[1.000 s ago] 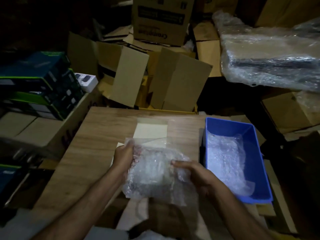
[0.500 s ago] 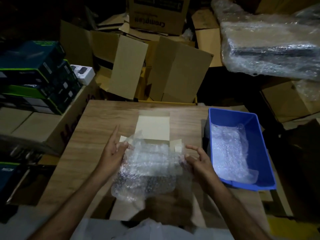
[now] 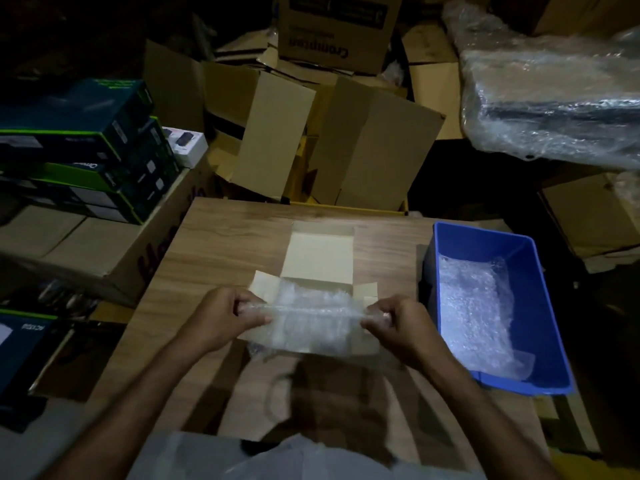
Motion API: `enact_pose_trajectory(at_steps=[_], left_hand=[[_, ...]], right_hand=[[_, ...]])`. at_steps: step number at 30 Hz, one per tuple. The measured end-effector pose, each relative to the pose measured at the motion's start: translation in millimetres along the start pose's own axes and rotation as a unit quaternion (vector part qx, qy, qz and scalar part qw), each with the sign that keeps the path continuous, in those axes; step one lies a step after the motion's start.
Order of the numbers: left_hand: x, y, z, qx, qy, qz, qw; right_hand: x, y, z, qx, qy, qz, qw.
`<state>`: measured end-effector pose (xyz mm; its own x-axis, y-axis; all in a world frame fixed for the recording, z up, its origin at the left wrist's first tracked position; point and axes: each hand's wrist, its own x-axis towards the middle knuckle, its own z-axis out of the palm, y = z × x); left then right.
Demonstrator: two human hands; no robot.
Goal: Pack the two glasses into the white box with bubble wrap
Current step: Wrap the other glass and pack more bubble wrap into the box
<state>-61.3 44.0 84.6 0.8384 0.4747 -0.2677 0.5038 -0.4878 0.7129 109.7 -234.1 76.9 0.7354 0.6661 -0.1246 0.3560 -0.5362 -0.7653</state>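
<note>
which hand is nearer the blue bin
Right. The right hand grips the bubble wrap just beside the blue bin; the left hand grips the wrap's opposite end, farther away.

Upside-down "Crompton" stands on the brown cardboard carton at the top — other print, on the stacked green-and-black boxes, is too blurred to read.

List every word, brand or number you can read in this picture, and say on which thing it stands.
"Crompton", upside down: brown carton at the top.
Purple letters on the big carton at left: cut off, unreadable.
Print on the stacked dark green boxes: too small and blurred.
White box: no text visible.
</note>
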Motion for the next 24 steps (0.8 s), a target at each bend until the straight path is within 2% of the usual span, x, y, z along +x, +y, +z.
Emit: enact_pose_trajectory(at_steps=[2, 4, 6, 8, 13, 16, 18, 20, 22, 24], left_hand=[[1, -2, 0, 0.026, 0.032, 0.03, 0.999], [-5, 0, -6, 0.007, 0.023, 0.054, 0.998], [-13, 10, -14, -0.09, -0.041, 0.057, 0.993], [-20, 19, -22, -0.154, -0.112, 0.03, 0.981], [-16, 24, -43, -0.129, -0.293, 0.022, 0.947], [-10, 28, -42, -0.163, -0.267, 0.0, 0.95], [-8, 30, -34, -0.215, -0.194, -0.005, 0.957], [-7, 27, -26, -0.302, -0.103, -0.037, 0.947], [-7, 21, -16, -0.361, -0.09, -0.047, 0.927], [-8, 17, -6, -0.342, -0.101, -0.035, 0.934]], right_hand=[[3, 6, -7, -0.023, -0.023, -0.029, 0.999], [6, 7, -18, 0.026, -0.044, -0.022, 0.998], [7, 4, -25, 0.152, -0.064, 0.023, 0.986], [8, -8, -28, 0.24, -0.077, 0.026, 0.967], [22, -30, -29, 0.309, -0.063, 0.02, 0.949], [27, -31, -34, 0.378, -0.082, 0.06, 0.92], [26, -23, -35, 0.394, -0.097, 0.075, 0.911], [22, -11, -34, 0.401, -0.1, 0.091, 0.906], [19, -1, -32, 0.415, -0.081, 0.097, 0.901], [16, 2, -31, 0.438, -0.061, 0.098, 0.892]])
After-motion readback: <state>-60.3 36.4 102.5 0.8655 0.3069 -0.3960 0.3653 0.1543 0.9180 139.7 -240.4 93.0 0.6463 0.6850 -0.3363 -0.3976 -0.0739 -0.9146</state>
